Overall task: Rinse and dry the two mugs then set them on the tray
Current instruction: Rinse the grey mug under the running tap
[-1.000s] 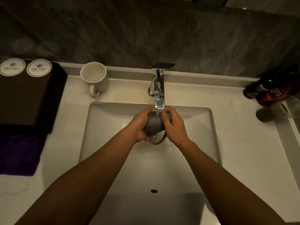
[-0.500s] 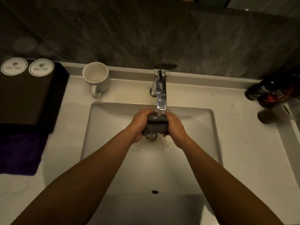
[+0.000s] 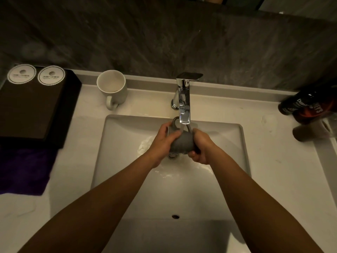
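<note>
Dim bathroom, pale bench (image 3: 273,161) with its sink (image 3: 127,179) mid-frame, and the grey mug (image 3: 182,143) sits over the basin right under the faucet (image 3: 184,106) spout. It's tipped, its long axis running up-frame toward the spout and its rounded matte body facing us. Left hand (image 3: 162,141) and right hand (image 3: 200,148) wrap it from either side. White mug (image 3: 111,86) stands upright, upper left.

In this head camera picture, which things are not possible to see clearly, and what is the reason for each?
Inside of the grey mug: head view, hidden by the left hand and the right hand.
Drain: head view, mostly covered by the mug.
Dark bottle: head view, cut off by the right edge.
Print on the round paper discs: head view, too small to read.
Purple cloth: head view, cut off by the left edge.
</note>
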The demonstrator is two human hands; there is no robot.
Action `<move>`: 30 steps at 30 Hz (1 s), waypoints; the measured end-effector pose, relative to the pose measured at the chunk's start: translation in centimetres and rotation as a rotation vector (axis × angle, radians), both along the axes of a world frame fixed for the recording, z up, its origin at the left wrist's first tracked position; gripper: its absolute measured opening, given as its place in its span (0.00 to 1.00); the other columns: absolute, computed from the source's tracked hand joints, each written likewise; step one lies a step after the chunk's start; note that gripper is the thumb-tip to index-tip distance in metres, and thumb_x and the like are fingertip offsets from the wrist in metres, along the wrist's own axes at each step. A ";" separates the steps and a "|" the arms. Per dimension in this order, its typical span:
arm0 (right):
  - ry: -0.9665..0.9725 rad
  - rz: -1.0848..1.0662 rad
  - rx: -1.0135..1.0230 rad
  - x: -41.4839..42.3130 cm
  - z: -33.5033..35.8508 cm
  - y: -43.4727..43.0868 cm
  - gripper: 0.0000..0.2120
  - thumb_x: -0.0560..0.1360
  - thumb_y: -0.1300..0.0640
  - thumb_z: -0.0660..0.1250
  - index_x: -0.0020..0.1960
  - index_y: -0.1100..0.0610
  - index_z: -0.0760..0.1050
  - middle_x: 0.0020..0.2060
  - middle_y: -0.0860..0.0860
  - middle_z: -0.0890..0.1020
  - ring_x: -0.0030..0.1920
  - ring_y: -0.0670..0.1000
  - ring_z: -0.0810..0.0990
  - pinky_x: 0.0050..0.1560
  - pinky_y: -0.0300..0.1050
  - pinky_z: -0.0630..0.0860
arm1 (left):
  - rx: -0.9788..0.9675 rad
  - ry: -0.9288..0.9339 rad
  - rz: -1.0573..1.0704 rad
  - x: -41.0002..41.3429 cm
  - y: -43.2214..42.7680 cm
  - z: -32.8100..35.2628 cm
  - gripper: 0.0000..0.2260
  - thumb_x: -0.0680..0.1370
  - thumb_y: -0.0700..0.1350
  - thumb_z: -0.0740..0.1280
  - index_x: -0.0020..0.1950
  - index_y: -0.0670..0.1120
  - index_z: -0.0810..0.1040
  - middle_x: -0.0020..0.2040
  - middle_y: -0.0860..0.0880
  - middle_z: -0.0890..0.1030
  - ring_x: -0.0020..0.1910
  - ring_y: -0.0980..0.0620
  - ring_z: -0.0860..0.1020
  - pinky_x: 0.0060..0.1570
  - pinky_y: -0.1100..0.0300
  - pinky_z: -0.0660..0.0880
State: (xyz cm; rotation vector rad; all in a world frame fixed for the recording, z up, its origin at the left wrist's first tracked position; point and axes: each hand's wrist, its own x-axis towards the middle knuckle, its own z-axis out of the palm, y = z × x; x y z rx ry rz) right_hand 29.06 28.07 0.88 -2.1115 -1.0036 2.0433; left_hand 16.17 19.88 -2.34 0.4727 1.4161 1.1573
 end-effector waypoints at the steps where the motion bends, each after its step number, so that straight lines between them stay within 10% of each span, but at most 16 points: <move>1: 0.035 0.049 0.000 0.3 0.2 -0.2 0.24 0.83 0.41 0.51 0.59 0.59 0.74 0.41 0.63 0.78 0.21 0.50 0.67 0.23 0.36 0.62 | -0.005 0.007 0.002 -0.2 0.0 0.0 0.18 0.73 0.63 0.68 0.62 0.63 0.74 0.63 0.47 0.79 0.56 0.47 0.82 0.37 0.58 0.81; 5: 0.018 0.276 0.236 1.4 0.4 -1.2 0.29 0.83 0.34 0.48 0.56 0.56 0.75 0.36 0.60 0.82 0.26 0.51 0.75 0.27 0.39 0.68 | -0.146 -0.115 -0.023 -1.3 0.3 0.1 0.23 0.73 0.64 0.67 0.62 0.52 0.79 0.60 0.39 0.83 0.55 0.39 0.84 0.44 0.46 0.83; 9: 0.041 0.523 0.764 3.2 0.1 -1.5 0.14 0.88 0.49 0.51 0.61 0.48 0.75 0.51 0.51 0.82 0.49 0.50 0.82 0.44 0.42 0.80 | -0.263 -0.187 -0.191 -3.1 0.1 0.4 0.22 0.78 0.64 0.66 0.62 0.50 0.80 0.50 0.43 0.88 0.45 0.45 0.88 0.40 0.50 0.83; 14: 0.086 0.698 0.935 5.2 -0.6 -1.2 0.22 0.82 0.66 0.64 0.70 0.46 0.75 0.66 0.45 0.76 0.58 0.40 0.79 0.54 0.31 0.79 | -0.355 -0.313 -0.261 -4.9 0.2 1.0 0.18 0.78 0.64 0.67 0.56 0.51 0.83 0.51 0.42 0.88 0.45 0.43 0.88 0.46 0.49 0.82; 23: 0.086 1.140 1.336 4.6 0.3 -1.7 0.12 0.80 0.56 0.68 0.63 0.51 0.75 0.57 0.51 0.81 0.54 0.44 0.76 0.54 0.30 0.70 | -0.494 -0.540 -0.237 -6.5 -0.9 1.5 0.26 0.75 0.57 0.74 0.68 0.45 0.78 0.64 0.35 0.82 0.57 0.29 0.83 0.51 0.33 0.81; 30: -0.023 0.927 1.357 2.2 -0.3 -5.1 0.07 0.81 0.56 0.68 0.52 0.60 0.78 0.44 0.54 0.80 0.41 0.55 0.79 0.41 0.47 0.75 | -0.352 -0.396 0.026 -7.5 -2.6 1.5 0.17 0.84 0.51 0.63 0.66 0.39 0.76 0.58 0.33 0.84 0.49 0.34 0.86 0.45 0.42 0.85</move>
